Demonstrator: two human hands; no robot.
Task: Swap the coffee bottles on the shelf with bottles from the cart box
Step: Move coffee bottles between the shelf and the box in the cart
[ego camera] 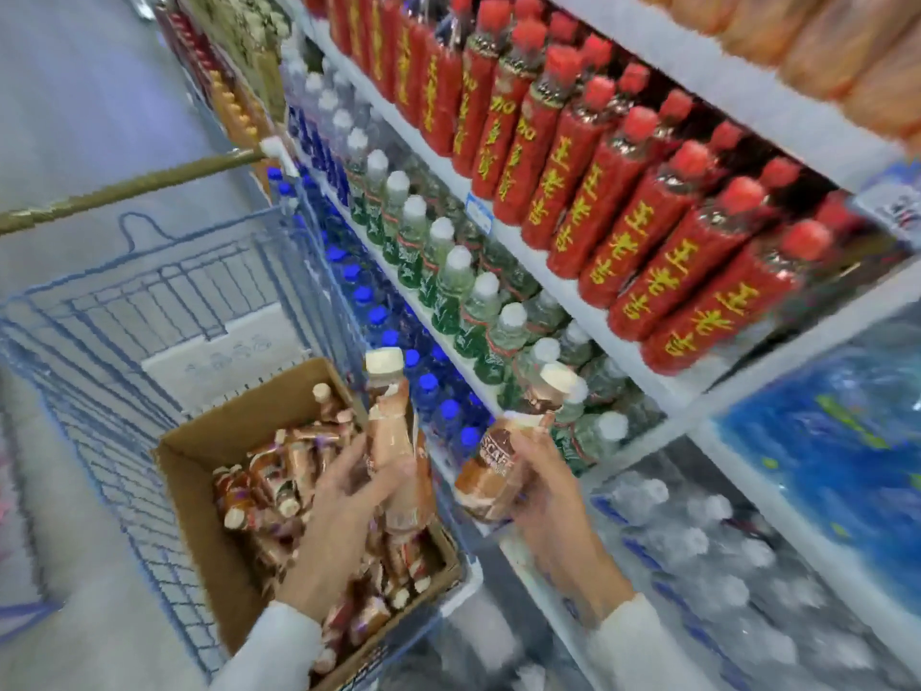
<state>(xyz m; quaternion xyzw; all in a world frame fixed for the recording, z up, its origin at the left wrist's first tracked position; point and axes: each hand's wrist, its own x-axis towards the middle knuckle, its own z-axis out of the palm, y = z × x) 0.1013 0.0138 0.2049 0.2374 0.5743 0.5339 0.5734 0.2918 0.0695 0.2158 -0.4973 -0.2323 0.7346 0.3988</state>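
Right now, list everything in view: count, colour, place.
left coffee bottle: one, brown, cream cap, upright above the box
right coffee bottle: one, brown, cream cap, tilted toward the shelves
boxed coffee bottles: many, brown, lying in the box
cardboard box: one, brown, in the cart
cart: one, blue wire, left of the shelves
red bottles: many, yellow lettering, upper shelf
green-labelled bottles: many, white caps, shelf below
blue-capped bottles: many, lower shelf
wrapped water packs: several, clear, bottom right
left hand: grips left coffee bottle
right hand: grips right coffee bottle
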